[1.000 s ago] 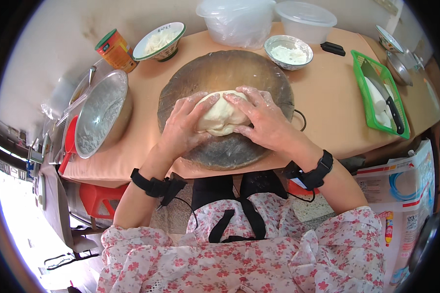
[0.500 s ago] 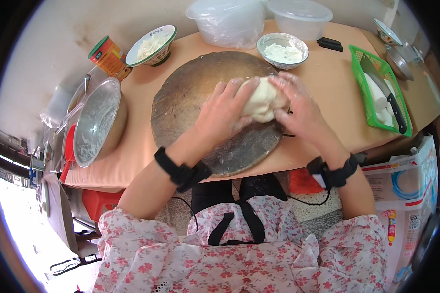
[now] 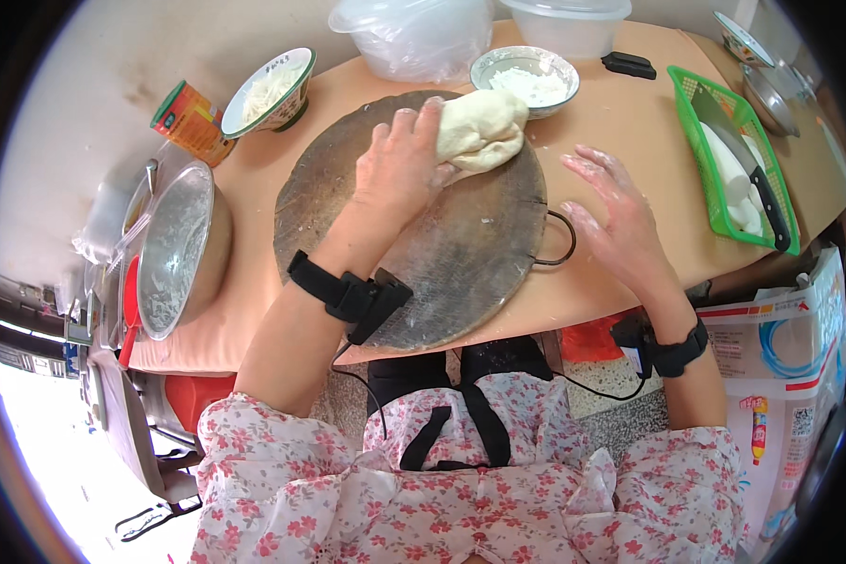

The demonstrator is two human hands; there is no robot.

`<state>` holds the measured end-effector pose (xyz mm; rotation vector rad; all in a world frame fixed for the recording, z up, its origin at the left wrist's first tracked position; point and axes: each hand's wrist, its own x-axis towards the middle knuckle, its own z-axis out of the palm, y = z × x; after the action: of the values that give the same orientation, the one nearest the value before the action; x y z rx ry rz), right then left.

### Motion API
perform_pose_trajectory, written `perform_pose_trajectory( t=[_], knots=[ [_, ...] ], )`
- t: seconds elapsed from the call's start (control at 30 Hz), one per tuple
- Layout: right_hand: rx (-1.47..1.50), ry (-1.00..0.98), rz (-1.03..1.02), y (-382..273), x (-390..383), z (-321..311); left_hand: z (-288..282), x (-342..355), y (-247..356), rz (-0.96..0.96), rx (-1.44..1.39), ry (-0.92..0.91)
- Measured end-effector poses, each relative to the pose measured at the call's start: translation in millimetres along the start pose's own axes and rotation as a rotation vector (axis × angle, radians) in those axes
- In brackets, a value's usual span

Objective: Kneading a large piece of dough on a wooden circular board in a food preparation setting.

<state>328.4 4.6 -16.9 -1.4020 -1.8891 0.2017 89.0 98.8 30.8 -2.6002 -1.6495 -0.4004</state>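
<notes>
A lump of pale dough [image 3: 484, 130] with a folded surface is at the far right edge of the round wooden board [image 3: 451, 273]. My left hand [image 3: 399, 160] grips its left side, fingers over the near face and thumb below. Flour marks the fingers. My right hand [image 3: 616, 211] is off the dough, over the table right of the board, with its floury fingers apart and nothing in them. Just behind the dough is a patterned bowl of white flour [image 3: 531, 85].
A metal bowl [image 3: 183, 249] with floury walls and a red-handled scoop [image 3: 130, 305] are at the left. Farther back are a tin [image 3: 193, 122] and a bowl of white shreds [image 3: 271, 94]. A green basket [image 3: 724, 207] holds a knife [image 3: 769, 202]. The board's metal handle [image 3: 564, 240] juts rightward.
My right hand has let go of the dough and moved right and slightly down. The dough has shifted up and left with my left hand on it.
</notes>
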Motion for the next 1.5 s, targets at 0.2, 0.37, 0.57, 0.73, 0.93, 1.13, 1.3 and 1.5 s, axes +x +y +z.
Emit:
perform_pose_trajectory(
  t=[0.2,0.37,0.57,0.73,0.93,1.13,1.3,1.5],
  knots=[
    [0.024,-0.028,0.022,3.4,-25.6,-8.7,-16.0,-10.3,-26.6,-0.157,0.064,-0.075],
    [0.111,-0.107,-0.030,-10.1,-22.9,-4.0,-37.4,-55.5,-45.7,-0.188,-0.063,-0.179],
    [0.209,-0.209,-0.010,-32.7,-0.8,9.4,-37.2,-124.6,-36.6,-0.203,-0.184,-0.038],
    [0.251,-0.214,0.168,-14.1,11.2,16.8,8.7,-158.1,-50.3,-0.059,-0.354,0.360],
    [0.140,-0.224,0.276,9.6,21.9,5.5,30.9,-168.3,-54.8,-0.037,-0.327,0.504],
    [-0.014,-0.256,0.157,1.7,39.0,13.6,30.2,-169.8,-52.2,-0.041,-0.321,0.482],
    [-0.410,-0.340,0.020,-17.3,43.7,48.8,29.1,-169.8,-53.3,-0.053,-0.323,0.485],
    [-0.332,-0.429,0.024,-45.4,40.0,54.0,29.6,-169.3,-52.3,-0.045,-0.295,0.512]
  ],
)
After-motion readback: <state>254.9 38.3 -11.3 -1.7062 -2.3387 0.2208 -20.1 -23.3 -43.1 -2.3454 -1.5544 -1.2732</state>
